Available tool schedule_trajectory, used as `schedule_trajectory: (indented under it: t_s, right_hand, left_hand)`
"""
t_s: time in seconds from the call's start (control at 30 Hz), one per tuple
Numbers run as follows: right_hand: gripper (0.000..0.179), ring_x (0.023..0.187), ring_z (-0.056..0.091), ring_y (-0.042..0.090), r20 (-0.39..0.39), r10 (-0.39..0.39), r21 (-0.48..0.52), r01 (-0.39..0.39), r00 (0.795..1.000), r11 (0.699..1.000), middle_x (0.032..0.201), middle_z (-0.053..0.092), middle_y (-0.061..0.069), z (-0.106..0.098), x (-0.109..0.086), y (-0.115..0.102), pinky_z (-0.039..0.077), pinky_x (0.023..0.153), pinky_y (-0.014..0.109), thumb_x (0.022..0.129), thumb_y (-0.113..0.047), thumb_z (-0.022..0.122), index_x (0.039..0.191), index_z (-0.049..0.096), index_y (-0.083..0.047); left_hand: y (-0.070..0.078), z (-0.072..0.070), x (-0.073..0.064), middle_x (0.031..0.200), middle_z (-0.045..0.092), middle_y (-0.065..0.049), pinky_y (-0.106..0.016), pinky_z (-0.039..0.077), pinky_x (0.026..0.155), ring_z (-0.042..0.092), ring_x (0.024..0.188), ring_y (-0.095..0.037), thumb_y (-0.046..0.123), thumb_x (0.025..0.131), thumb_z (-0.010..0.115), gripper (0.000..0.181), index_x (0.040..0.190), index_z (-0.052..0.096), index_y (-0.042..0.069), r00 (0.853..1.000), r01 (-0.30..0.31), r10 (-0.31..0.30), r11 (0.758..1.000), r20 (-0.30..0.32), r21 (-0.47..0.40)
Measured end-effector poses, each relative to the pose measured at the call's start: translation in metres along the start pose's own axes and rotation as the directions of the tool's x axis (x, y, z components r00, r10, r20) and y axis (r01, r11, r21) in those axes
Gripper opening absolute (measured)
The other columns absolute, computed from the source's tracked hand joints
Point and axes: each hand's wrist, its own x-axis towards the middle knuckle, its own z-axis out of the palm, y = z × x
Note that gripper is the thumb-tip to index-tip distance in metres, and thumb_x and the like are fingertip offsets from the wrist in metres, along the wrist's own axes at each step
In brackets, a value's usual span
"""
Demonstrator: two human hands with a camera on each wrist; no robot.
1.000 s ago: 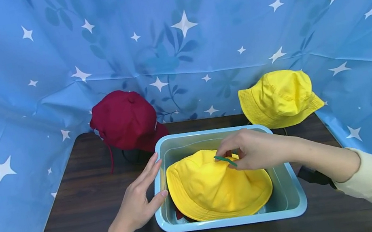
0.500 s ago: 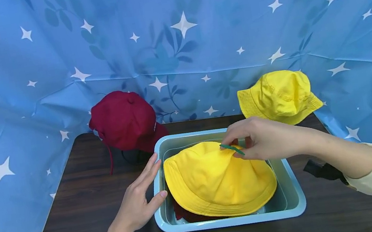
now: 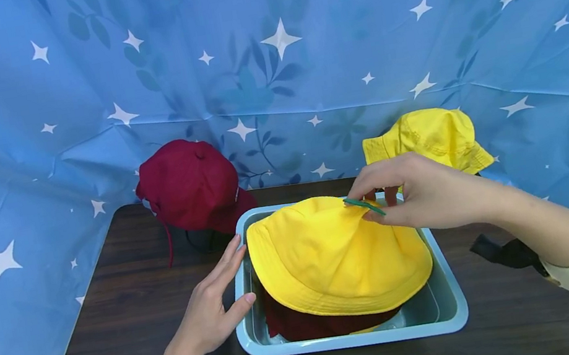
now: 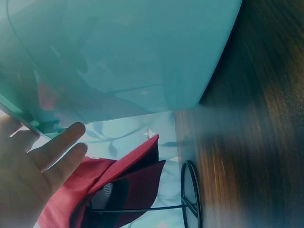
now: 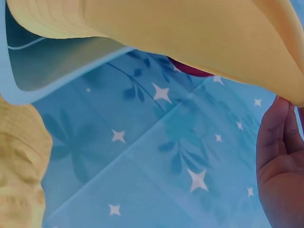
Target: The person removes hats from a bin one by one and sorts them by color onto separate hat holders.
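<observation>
My right hand (image 3: 422,192) pinches the top of a yellow bucket hat (image 3: 332,257) by its crown, beside a small green stalk (image 3: 364,206). The hat is lifted above the light blue plastic basin (image 3: 438,326), its brim tilted toward me. In the right wrist view the yellow hat (image 5: 190,38) hangs from the fingertips. Under it in the basin lies a dark red cloth item (image 3: 325,320), mostly covered, with a sliver of yellow below. My left hand (image 3: 216,308) rests with straight fingers against the basin's left rim; in the left wrist view its fingers are at the basin wall (image 4: 128,57).
A maroon cap (image 3: 189,184) sits on a black wire stand (image 4: 185,194) at the back left. Another yellow bucket hat (image 3: 438,136) is at the back right, partly behind my right hand. A blue star-patterned cloth (image 3: 268,79) hangs behind the dark wooden table (image 3: 117,325).
My right hand has raised the yellow hat up and to the right, uncovering more of the dark red item beneath it. The left hand stays at the basin's rim.
</observation>
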Motion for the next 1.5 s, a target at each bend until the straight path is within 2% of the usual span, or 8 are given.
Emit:
schedule_trajectory:
  t_s: [0.2, 0.37, 0.5, 0.67, 1.0, 1.17, 1.33, 1.5]
  right_hand:
    - [0.046, 0.08, 0.057, 0.006, -0.101, -0.108, -0.074, 0.1, 0.989, 0.992, 0.104, 0.071, -0.011, -0.012, 0.003, -0.002, 0.051, 0.058, 0.021, 0.077, 0.009, 0.087, 0.113, 0.077, -0.018]
    - [0.048, 0.079, 0.056, 0.006, -0.162, -0.102, -0.119, 0.083, 0.981, 0.989, 0.1, 0.071, -0.009, -0.026, 0.002, -0.006, 0.05, 0.058, 0.019, 0.073, 0.011, 0.088, 0.113, 0.078, -0.014]
    - [0.053, 0.079, 0.057, 0.006, -0.201, -0.111, -0.17, 0.077, 0.973, 0.982, 0.104, 0.074, -0.006, -0.039, 0.0, -0.006, 0.05, 0.061, 0.017, 0.069, 0.016, 0.087, 0.113, 0.079, -0.012]
    - [0.053, 0.08, 0.059, 0.003, -0.248, -0.074, -0.239, 0.013, 0.966, 0.971, 0.108, 0.075, -0.009, -0.051, -0.005, -0.007, 0.05, 0.063, 0.014, 0.067, 0.017, 0.088, 0.112, 0.079, -0.01]
    - [0.052, 0.08, 0.06, -0.001, -0.357, 0.003, -0.274, -0.108, 0.934, 0.955, 0.107, 0.071, -0.017, -0.067, -0.016, -0.002, 0.048, 0.074, 0.008, 0.069, 0.019, 0.086, 0.113, 0.08, -0.007]
    - [0.044, 0.082, 0.06, -0.004, -0.422, 0.029, -0.286, -0.163, 0.906, 0.944, 0.106, 0.068, -0.025, -0.075, -0.019, 0.002, 0.048, 0.077, 0.005, 0.073, 0.015, 0.086, 0.113, 0.08, -0.003]
    - [0.041, 0.09, 0.06, -0.002, -0.471, 0.074, -0.289, -0.233, 0.879, 0.928, 0.104, 0.065, -0.028, -0.083, -0.02, 0.006, 0.047, 0.08, 0.004, 0.077, 0.016, 0.084, 0.114, 0.079, 0.0]
    - [0.034, 0.088, 0.058, -0.005, -0.497, 0.124, -0.313, -0.311, 0.859, 0.897, 0.103, 0.062, -0.032, -0.092, -0.023, 0.013, 0.044, 0.079, 0.002, 0.082, 0.01, 0.083, 0.115, 0.079, -0.001]
  left_hand:
    - [-0.001, 0.001, -0.002, 0.171, 0.03, -0.005, -0.05, 0.056, 0.097, 0.044, 0.149, -0.032, 0.02, 0.094, 0.071, 0.075, 0.162, 0.04, 0.009, 1.0, -0.024, 0.024, 1.0, -0.009, 0.008]
    - [-0.001, 0.001, -0.002, 0.171, 0.031, -0.007, -0.051, 0.056, 0.096, 0.044, 0.148, -0.033, 0.019, 0.094, 0.071, 0.074, 0.161, 0.041, 0.008, 1.0, -0.02, 0.02, 1.0, -0.012, -0.002]
    - [-0.001, 0.001, 0.0, 0.17, 0.032, -0.007, -0.051, 0.055, 0.097, 0.044, 0.148, -0.033, 0.019, 0.094, 0.072, 0.074, 0.161, 0.041, 0.008, 1.0, -0.026, 0.026, 1.0, -0.015, -0.001]
    - [-0.002, 0.001, 0.001, 0.17, 0.032, -0.007, -0.052, 0.053, 0.099, 0.044, 0.149, -0.032, 0.017, 0.093, 0.072, 0.076, 0.162, 0.04, 0.01, 0.999, -0.036, 0.036, 0.999, -0.016, -0.002]
    - [-0.001, 0.001, 0.0, 0.171, 0.031, -0.006, -0.049, 0.048, 0.106, 0.042, 0.15, -0.029, 0.014, 0.093, 0.072, 0.075, 0.161, 0.041, 0.007, 0.999, -0.033, 0.033, 0.999, -0.009, -0.013]
    - [-0.002, 0.001, 0.0, 0.171, 0.03, -0.006, -0.043, 0.042, 0.112, 0.041, 0.15, -0.028, 0.014, 0.093, 0.072, 0.074, 0.16, 0.042, 0.004, 0.999, -0.042, 0.042, 0.999, -0.01, -0.011]
    - [-0.002, 0.0, 0.0, 0.171, 0.03, -0.007, -0.043, 0.042, 0.112, 0.041, 0.15, -0.027, 0.014, 0.093, 0.072, 0.074, 0.159, 0.042, 0.004, 0.999, -0.042, 0.042, 0.999, -0.01, -0.015]
    - [-0.003, 0.0, 0.0, 0.171, 0.03, -0.008, -0.043, 0.043, 0.113, 0.041, 0.151, -0.027, 0.015, 0.093, 0.072, 0.074, 0.16, 0.041, 0.004, 0.999, -0.044, 0.044, 0.999, -0.003, -0.014]
